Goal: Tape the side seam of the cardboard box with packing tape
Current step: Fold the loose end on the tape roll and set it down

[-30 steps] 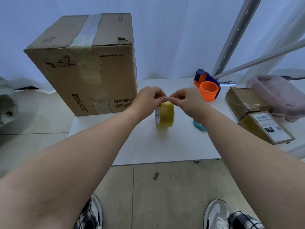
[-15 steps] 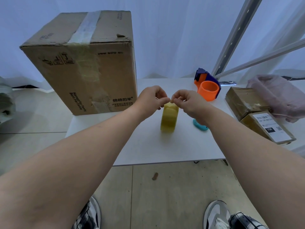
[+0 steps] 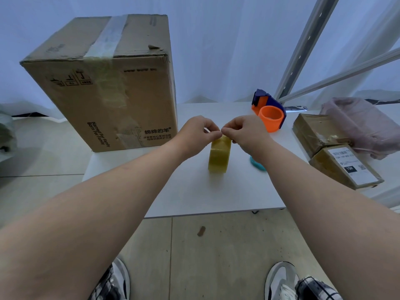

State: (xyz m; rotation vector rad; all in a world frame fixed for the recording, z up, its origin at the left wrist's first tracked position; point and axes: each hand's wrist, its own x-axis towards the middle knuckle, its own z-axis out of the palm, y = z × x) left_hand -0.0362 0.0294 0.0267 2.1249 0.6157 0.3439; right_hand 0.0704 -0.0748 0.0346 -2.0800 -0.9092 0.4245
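White table [image 3: 194, 191] carries the yellowish tape roll [image 3: 219, 155] on edge mid-surface, left hand [image 3: 194, 135] & right hand [image 3: 244, 132] both pinching at its top, cardboard box [image 3: 112, 83] at the far-left corner; risk, imo: the started end re-sticks or tears if nails slip.

Tape roll [image 3: 219, 156] upright; box [image 3: 112, 87] behind-left, seam prob. untaped.

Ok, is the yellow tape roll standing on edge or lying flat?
On edge. The tape roll stands upright on the table, its curved band facing the camera, with both hands' fingers pinching at its top.
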